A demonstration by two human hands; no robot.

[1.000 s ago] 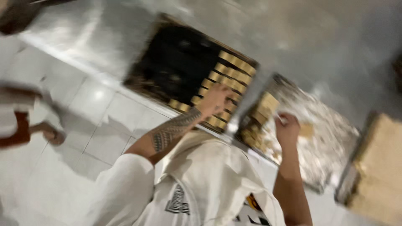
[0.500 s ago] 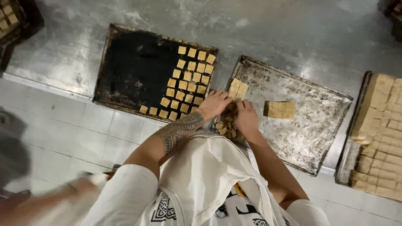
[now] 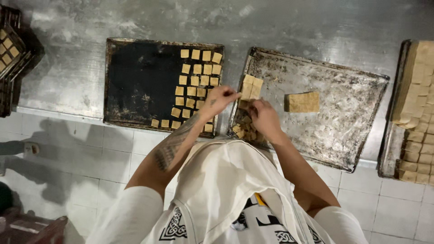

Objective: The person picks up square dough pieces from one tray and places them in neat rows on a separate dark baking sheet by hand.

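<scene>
Hands: we see both over the near left corner of the floured tray (image 3: 343, 131), close together above a heap of small dough squares (image 3: 246, 129).
Left hand: our left hand (image 3: 218, 100), with a tattooed forearm behind it, reaches across the gap between the two trays; its fingers are pinched together toward a pair of pale squares (image 3: 251, 86), though we cannot tell whether a piece is actually held.
Right hand: our right hand (image 3: 264, 118) is curled with knuckles up just beside the heap; what its fingers close on is hidden from us, so we cannot tell its grip.
Dark tray: the black tray (image 3: 135, 81) lies to the left, with rows of cut squares (image 3: 195, 86) filling its right end and the rest bare.
Floured tray: a larger uncut block (image 3: 302, 102) sits near its middle, well apart from the hands.
Right edge: another tray (image 3: 389, 135) holds a stacked slab of cut dough (image 3: 418, 108).
Far left: a dark stacked tray with squares (image 3: 10, 49) shows partly.
Surface: all trays rest on a steel table (image 3: 316, 27) above a white tiled floor (image 3: 90, 153).
Clothing: we wear a white apron (image 3: 226, 190).
</scene>
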